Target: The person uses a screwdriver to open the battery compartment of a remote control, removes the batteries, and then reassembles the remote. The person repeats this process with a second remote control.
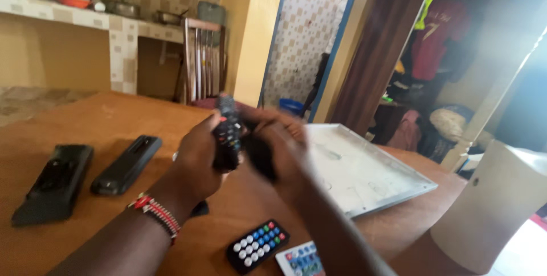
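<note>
Both hands grip a black remote control above the counter; two black remotes lie left, a small keypad remote below, a white tray right.

Above a wooden table, the left hand holds a black remote upright, and the blurred right hand touches it. Two black remotes lie at the left, a small remote with coloured buttons near the front, and a white tray at the right.
</note>
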